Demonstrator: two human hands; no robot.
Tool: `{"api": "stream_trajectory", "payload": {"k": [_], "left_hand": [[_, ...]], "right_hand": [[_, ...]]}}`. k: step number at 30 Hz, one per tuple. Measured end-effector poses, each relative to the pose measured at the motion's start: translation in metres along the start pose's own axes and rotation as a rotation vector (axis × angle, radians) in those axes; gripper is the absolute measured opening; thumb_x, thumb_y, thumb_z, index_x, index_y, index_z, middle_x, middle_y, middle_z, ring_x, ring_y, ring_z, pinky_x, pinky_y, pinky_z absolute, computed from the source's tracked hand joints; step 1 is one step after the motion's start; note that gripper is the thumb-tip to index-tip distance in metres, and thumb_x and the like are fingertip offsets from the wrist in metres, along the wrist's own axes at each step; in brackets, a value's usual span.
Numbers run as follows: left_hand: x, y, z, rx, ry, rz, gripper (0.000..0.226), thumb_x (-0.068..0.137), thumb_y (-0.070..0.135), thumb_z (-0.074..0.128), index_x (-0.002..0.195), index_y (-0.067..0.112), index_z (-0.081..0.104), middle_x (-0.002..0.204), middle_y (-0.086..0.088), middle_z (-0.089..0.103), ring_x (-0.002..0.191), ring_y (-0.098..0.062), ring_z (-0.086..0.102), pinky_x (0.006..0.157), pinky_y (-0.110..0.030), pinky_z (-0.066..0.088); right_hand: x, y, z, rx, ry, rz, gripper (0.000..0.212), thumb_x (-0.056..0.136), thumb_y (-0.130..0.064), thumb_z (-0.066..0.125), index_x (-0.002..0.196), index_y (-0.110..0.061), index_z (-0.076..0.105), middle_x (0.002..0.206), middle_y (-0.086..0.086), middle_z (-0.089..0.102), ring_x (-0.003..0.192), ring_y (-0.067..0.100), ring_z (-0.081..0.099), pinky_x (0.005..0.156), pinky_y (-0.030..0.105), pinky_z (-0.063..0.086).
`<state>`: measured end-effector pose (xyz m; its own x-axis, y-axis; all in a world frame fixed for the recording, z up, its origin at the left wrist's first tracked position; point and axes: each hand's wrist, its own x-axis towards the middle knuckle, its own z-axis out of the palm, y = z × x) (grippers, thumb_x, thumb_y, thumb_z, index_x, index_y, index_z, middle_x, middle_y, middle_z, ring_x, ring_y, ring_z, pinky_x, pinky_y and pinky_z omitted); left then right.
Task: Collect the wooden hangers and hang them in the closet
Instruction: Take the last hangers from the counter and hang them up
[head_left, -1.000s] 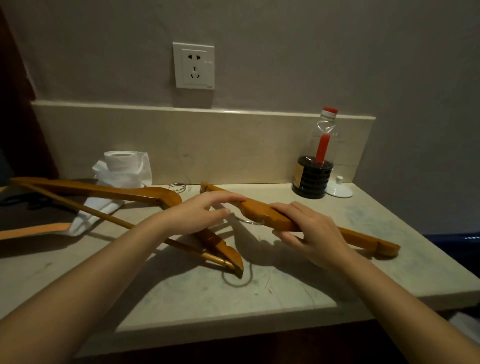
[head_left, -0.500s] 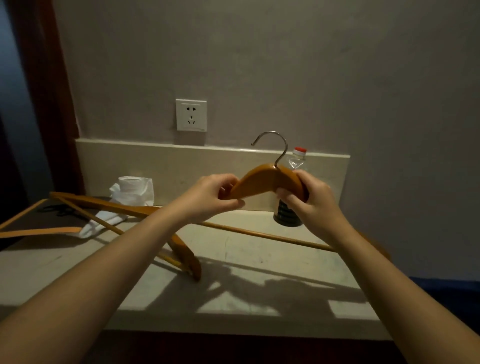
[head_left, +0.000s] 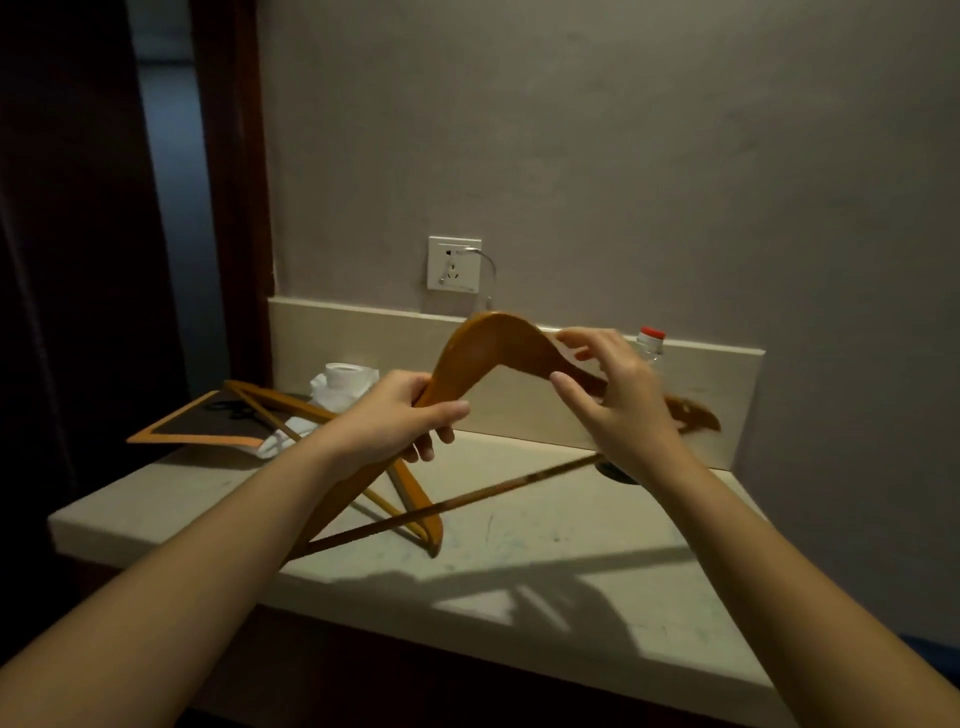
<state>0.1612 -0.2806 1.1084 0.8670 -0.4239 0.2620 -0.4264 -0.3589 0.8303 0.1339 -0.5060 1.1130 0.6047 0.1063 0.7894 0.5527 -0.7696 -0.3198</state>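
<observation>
Held hanger: a wooden hanger (head_left: 493, 343) is raised clear of the counter (head_left: 545, 535), peak up at 12 o'clock of the two hands, near the middle of the view.
Hook: its metal hook (head_left: 488, 270) rises from the peak at 12 o'clock and crosses in front of the wall socket (head_left: 453, 264).
Crossbar: the thin lower bar (head_left: 467, 501) slants from 8 o'clock up to 2 o'clock, beneath both hands.
Left hand: the left hand (head_left: 400, 415) grips the hanger's left arm, fingers wrapped around the wood and thumb laid along it, at 9 o'clock of the peak.
Right hand: the right hand (head_left: 608, 400) holds the right arm lightly, fingers curved over the top and thumb beneath, at 3 o'clock of the peak.
Second hanger: another wooden hanger (head_left: 421, 506) lies flat on the counter, partly hidden behind the left hand, one end reaching towards 6 o'clock.
Tray: a dark tray with an orange rim (head_left: 197, 440) sits at the counter's 9 o'clock end; what lies on it is too dark to tell.
White roll: a wrapped white roll (head_left: 345, 382) stands just beside the tray, at 10 o'clock of the left hand.
Bottle: a bottle with a red cap (head_left: 652, 335) stands against the backsplash, mostly hidden behind the right hand, at 1 o'clock of it.
</observation>
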Motion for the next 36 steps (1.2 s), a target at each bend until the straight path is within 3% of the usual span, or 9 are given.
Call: {"api": "stream_trajectory", "payload": {"k": [6,10,16,20,24,29,36], "left_hand": [[-0.016,-0.026,-0.05,-0.1,0.398,-0.087,0.017,0.092,0.03,0.053,0.086,0.015,0.057,0.07,-0.002,0.058,0.054,-0.01,0.055,0.051,-0.019,0.046],[-0.02,-0.055,-0.091,-0.182,0.521,-0.145,0.015,0.092,0.029,0.054,0.086,0.016,0.058,0.069,-0.002,0.057,0.056,-0.011,0.054,0.055,-0.024,0.046],[-0.025,-0.098,-0.133,-0.221,0.578,-0.189,0.016,0.092,0.029,0.055,0.084,0.016,0.06,0.065,0.0,0.06,0.049,-0.006,0.054,0.048,-0.017,0.047],[-0.026,-0.118,-0.152,-0.224,0.578,-0.196,0.014,0.092,0.029,0.055,0.086,0.016,0.058,0.064,0.0,0.058,0.046,-0.005,0.054,0.046,-0.017,0.046],[-0.029,-0.133,-0.165,-0.194,0.537,-0.178,0.012,0.092,0.029,0.055,0.087,0.018,0.058,0.067,-0.001,0.059,0.051,-0.007,0.055,0.052,-0.019,0.046],[-0.033,-0.142,-0.171,-0.23,0.512,-0.174,0.012,0.092,0.029,0.054,0.086,0.019,0.058,0.068,-0.001,0.059,0.05,-0.007,0.054,0.048,-0.015,0.047],[-0.034,-0.145,-0.169,-0.263,0.551,-0.157,0.013,0.091,0.029,0.054,0.085,0.018,0.058,0.066,0.0,0.058,0.044,-0.004,0.054,0.046,-0.013,0.047]], "right_hand": [[0.011,-0.02,0.036,0.059,-0.137,0.014,0.027,0.09,-0.023,0.056,0.116,-0.018,0.057,0.109,-0.01,0.052,0.096,0.006,0.053,0.083,0.022,0.046],[0.027,-0.033,0.09,0.065,-0.349,0.158,0.022,0.091,-0.029,0.056,0.111,-0.021,0.06,0.102,-0.006,0.06,0.087,0.004,0.056,0.082,0.026,0.052],[0.046,-0.029,0.194,-0.045,-0.6,0.433,0.035,0.089,-0.033,0.058,0.118,-0.013,0.058,0.112,0.006,0.063,0.096,0.019,0.06,0.085,0.033,0.053],[0.047,-0.02,0.25,-0.13,-0.68,0.584,0.028,0.088,-0.037,0.058,0.106,-0.014,0.057,0.101,0.005,0.062,0.09,0.019,0.059,0.081,0.03,0.05],[0.043,-0.007,0.28,-0.228,-0.708,0.657,0.026,0.085,-0.041,0.061,0.094,-0.019,0.051,0.093,0.003,0.059,0.085,0.018,0.06,0.075,0.027,0.048],[0.042,0.0,0.293,-0.266,-0.692,0.689,0.021,0.088,-0.035,0.058,0.094,-0.017,0.05,0.093,0.004,0.058,0.089,0.019,0.061,0.079,0.029,0.049],[0.044,0.011,0.274,-0.035,-0.58,0.841,0.019,0.092,-0.026,0.055,0.1,-0.009,0.052,0.091,0.009,0.059,0.082,0.021,0.062,0.075,0.032,0.053]]}}
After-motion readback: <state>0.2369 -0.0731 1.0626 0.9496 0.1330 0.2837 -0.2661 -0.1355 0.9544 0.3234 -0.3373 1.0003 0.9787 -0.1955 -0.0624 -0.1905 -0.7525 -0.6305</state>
